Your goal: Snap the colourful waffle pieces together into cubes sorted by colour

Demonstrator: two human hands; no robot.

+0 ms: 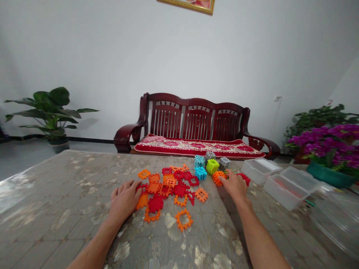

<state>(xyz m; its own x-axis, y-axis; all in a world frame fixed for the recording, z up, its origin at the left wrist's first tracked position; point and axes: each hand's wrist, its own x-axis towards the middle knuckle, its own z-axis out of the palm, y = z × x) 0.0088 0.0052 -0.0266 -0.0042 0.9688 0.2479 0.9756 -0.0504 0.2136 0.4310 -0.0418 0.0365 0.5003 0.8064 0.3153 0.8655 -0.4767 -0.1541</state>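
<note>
left hand (125, 200): lies palm down on the table (70, 194), open and flat, the fingers spread a little and pointing away from the person; it holds nothing.
left fingertips: they rest on the near left edge of the flat tiles (168, 186), touching a red and an orange one.
left forearm: bare, it runs from the lower left edge up and to the right, low over the table.
right hand (235, 185): back upward, wrist slightly raised, fingers loosely bent and reaching left to the orange cube (217, 177).
right grip: the fingertips touch the cube's near right side; i cannot tell whether they clasp it.
right forearm: bare, it comes in from the bottom right and slants up and to the left.
orange cube: sits on the table at the right end of the tiles, nearest of a cluster of built cubes.
other cubes: a blue cube (201, 173) and a yellow-green cube (212, 166) just beyond it, teal and grey ones behind those.
flat tiles: red and orange, notched, scattered and overlapping between the two hands.
lone orange tile (183, 219): lies apart, nearer the person.
clear tubs (288, 186): right of the right hand, on the table.
far side: a dark wooden bench (193, 123) against the wall.
</note>
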